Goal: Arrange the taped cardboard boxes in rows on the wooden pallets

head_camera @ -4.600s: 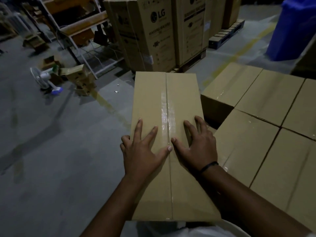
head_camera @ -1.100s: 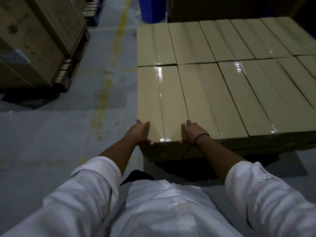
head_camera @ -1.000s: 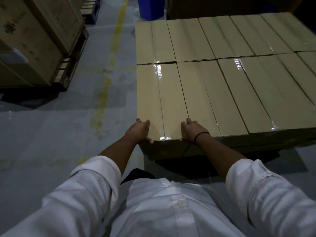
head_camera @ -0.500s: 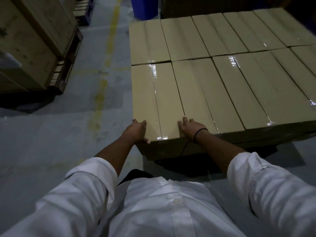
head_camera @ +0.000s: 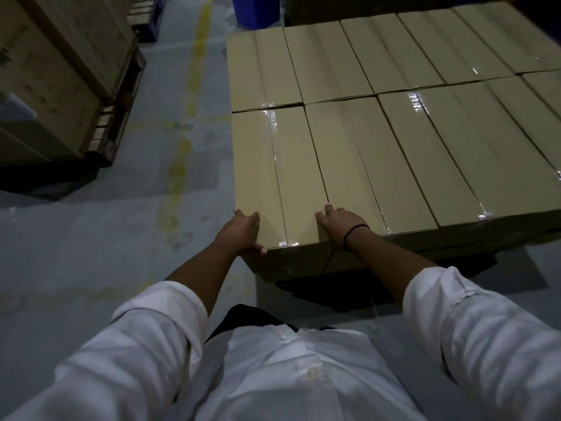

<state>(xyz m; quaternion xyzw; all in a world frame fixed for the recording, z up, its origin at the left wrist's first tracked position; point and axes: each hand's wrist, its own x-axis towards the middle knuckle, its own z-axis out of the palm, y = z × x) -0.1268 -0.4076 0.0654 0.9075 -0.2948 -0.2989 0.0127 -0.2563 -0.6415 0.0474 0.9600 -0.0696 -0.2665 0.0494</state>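
Cardboard, taped box (head_camera: 279,177): centre frame, leftmost of the near row (head_camera: 425,153), long axis running up-frame away from you. Your left hand (head_camera: 241,233) grips its near-left corner; your right hand (head_camera: 341,224) lies flat on its near-right edge.

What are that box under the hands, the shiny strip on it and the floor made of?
The nearest cardboard box: matte tan cardboard, by its dull face and flap seam. The tape strip: clear glossy plastic; it glints. The floor: probably smooth grey concrete, stained in patches.
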